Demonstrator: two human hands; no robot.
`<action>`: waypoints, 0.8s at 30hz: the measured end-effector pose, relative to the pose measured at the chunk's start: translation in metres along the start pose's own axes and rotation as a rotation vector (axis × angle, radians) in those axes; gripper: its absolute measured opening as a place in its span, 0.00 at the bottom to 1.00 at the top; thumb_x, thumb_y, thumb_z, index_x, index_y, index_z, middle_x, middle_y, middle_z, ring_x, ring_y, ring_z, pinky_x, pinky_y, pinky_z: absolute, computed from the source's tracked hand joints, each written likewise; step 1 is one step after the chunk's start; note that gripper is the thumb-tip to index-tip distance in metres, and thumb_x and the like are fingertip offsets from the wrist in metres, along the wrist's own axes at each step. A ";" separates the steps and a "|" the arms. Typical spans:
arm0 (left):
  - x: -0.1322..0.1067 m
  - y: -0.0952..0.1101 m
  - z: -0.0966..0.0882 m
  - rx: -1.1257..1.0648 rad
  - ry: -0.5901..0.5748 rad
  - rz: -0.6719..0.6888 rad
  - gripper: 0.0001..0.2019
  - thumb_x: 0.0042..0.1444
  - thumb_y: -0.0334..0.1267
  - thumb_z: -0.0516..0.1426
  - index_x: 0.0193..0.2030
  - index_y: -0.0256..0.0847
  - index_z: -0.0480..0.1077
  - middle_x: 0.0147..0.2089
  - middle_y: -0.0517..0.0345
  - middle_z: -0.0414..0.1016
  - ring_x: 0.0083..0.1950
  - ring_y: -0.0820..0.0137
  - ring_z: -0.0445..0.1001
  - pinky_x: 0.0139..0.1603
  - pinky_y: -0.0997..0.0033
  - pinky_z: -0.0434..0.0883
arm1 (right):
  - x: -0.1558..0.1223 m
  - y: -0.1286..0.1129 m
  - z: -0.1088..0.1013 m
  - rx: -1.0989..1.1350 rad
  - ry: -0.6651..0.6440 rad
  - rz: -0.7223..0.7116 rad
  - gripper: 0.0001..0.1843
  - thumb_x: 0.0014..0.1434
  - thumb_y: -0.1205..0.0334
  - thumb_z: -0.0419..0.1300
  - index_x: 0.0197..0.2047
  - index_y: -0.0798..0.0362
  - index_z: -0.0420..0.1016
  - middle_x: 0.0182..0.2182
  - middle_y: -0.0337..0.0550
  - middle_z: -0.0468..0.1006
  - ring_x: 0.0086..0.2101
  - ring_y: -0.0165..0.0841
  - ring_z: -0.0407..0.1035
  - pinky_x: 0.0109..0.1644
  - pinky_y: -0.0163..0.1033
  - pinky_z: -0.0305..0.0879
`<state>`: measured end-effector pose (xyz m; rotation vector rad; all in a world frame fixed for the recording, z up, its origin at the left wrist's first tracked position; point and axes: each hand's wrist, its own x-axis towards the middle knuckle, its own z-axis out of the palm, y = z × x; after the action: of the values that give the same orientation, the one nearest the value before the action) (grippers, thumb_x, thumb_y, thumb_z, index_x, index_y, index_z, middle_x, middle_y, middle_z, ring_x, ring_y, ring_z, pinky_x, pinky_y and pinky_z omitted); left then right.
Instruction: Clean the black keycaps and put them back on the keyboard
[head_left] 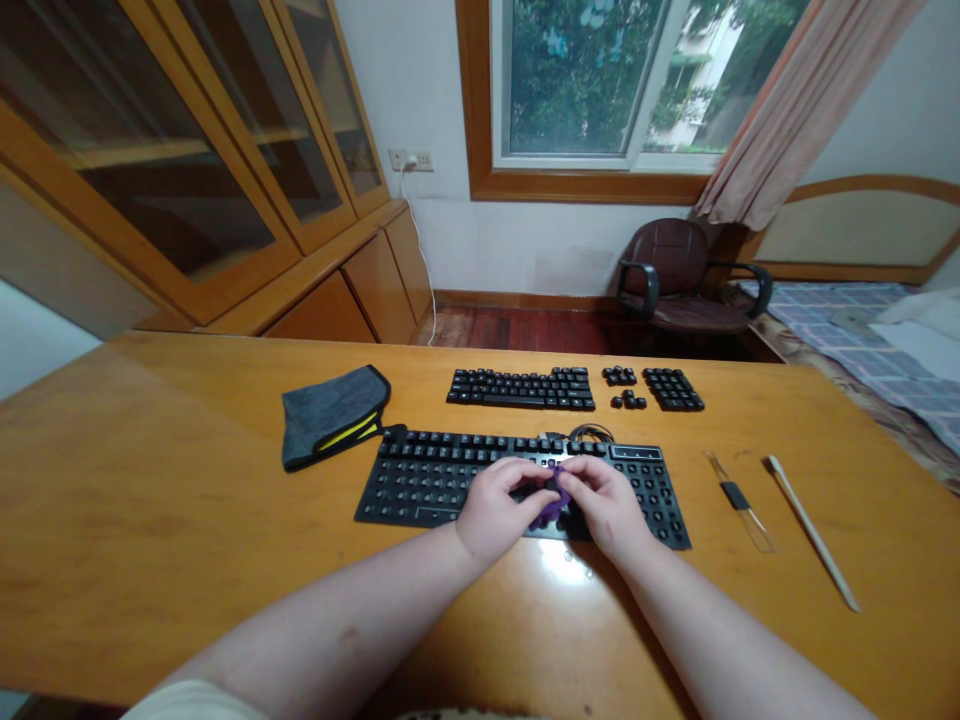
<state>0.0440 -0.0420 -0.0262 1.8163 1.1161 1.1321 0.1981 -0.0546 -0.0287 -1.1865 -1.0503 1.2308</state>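
A black keyboard (420,484) with most of its keycaps off lies across the wooden desk; its top row of keys is still fitted. Over its right half, my left hand (499,505) and my right hand (607,500) meet, fingertips pinched on a soft purple lump (551,510) that looks like cleaning putty. Part of the lump hangs below the fingers, close above or touching the keyboard; I cannot tell which. My hands hide the keys beneath them.
Behind the keyboard, removed keycaps (521,390) sit in grouped rows, with a number-pad group (673,390) at the right. A folded grey cloth (334,410) with yellow lining lies left. A wire keycap puller (736,497) and a long pale brush (814,535) lie right.
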 end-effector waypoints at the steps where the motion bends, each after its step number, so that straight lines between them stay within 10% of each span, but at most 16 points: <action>1: 0.000 0.000 0.000 -0.008 -0.003 -0.005 0.08 0.45 0.34 0.63 0.34 0.40 0.74 0.34 0.56 0.74 0.36 0.71 0.74 0.39 0.71 0.74 | 0.000 0.000 0.000 0.014 -0.002 0.023 0.11 0.42 0.55 0.66 0.24 0.53 0.73 0.23 0.39 0.74 0.26 0.30 0.66 0.31 0.35 0.63; 24: 0.005 -0.004 0.006 -0.263 -0.040 -0.180 0.11 0.47 0.31 0.60 0.39 0.37 0.69 0.39 0.54 0.73 0.40 0.70 0.74 0.45 0.68 0.73 | -0.002 0.010 -0.002 0.004 -0.018 -0.027 0.09 0.47 0.55 0.64 0.27 0.53 0.73 0.24 0.39 0.73 0.26 0.29 0.65 0.32 0.35 0.62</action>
<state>0.0493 -0.0370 -0.0301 1.4996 1.0312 1.0761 0.1988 -0.0575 -0.0389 -1.1569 -1.0737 1.2238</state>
